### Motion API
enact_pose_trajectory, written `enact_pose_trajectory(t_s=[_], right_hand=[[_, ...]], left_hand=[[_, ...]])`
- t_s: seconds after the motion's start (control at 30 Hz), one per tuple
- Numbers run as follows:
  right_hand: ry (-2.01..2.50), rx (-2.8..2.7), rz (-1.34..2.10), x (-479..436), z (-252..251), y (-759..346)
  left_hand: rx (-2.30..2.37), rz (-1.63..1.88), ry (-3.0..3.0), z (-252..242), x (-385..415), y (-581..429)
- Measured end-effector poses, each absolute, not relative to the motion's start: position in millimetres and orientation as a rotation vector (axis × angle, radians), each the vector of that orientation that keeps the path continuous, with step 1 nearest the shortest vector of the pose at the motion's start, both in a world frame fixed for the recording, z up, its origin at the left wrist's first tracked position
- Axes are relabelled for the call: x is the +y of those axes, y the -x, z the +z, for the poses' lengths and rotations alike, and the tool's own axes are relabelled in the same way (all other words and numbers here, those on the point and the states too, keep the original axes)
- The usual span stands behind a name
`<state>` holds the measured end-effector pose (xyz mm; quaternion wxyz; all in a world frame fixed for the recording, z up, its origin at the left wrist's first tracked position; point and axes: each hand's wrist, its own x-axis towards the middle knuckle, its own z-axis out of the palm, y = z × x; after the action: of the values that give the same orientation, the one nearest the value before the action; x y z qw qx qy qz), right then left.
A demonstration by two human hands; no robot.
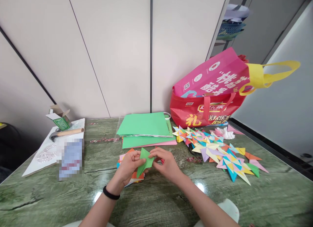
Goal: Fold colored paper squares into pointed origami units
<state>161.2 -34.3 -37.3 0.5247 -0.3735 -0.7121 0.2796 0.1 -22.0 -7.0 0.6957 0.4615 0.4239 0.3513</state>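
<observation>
A folded piece of green paper point(144, 160) is held up between both hands over the table. My left hand point(128, 166), with a black band at the wrist, pinches its left side between thumb and fingers. The fingertips of my right hand point(166, 163) are closed on its upper right edge. Beneath and behind my left hand lies a pile of coloured paper pieces point(138, 179) in orange, white, blue and yellow, partly covered by the hand. Something small and red shows by my right fingers; I cannot make out what it is.
Green paper sheets point(144, 124) are stacked behind the hands. Folded paper stars point(215, 148) spread across the right, before a red bag point(190, 111) holding a pink bag point(227, 68). At left, a white board point(36, 158) carries a wooden-handled tool point(70, 131) and a small box point(62, 122).
</observation>
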Motion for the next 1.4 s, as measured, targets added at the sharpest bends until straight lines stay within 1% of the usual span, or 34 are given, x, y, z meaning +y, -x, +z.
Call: enact_pose_trajectory(t_s=[0.17, 0.47, 0.83, 1.03, 1.13, 1.3, 1.33, 1.4], right_hand=[[0.956, -1.713, 0.576, -37, -38, -158], [1.050, -1.652, 0.604, -38, -35, -157], [1.068, -1.644, 0.489, -37, -35, -159], [1.063, -1.643, 0.475, -38, -34, -160], [1.030, -1.653, 0.564, -38, -32, -159], [0.950, -1.473, 1.020, -36, -33, -156], [0.929, -1.442, 1.067, -36, -33, -156], [0.910, -1.467, 1.029, -36, -32, -157]], left_hand=[[0.973, 0.767, -1.103, -6, -25, -3], [0.914, 0.751, -1.106, -4, -27, -6], [0.709, 0.712, -1.103, 8, -34, -2], [0.879, 0.812, -1.163, -1, -32, -4], [0.930, 0.848, -1.176, -2, -29, -5], [0.945, 0.895, -1.107, 1, -28, -3], [0.926, 0.882, -1.075, 3, -28, -3], [0.874, 0.837, -0.991, 5, -28, -2]])
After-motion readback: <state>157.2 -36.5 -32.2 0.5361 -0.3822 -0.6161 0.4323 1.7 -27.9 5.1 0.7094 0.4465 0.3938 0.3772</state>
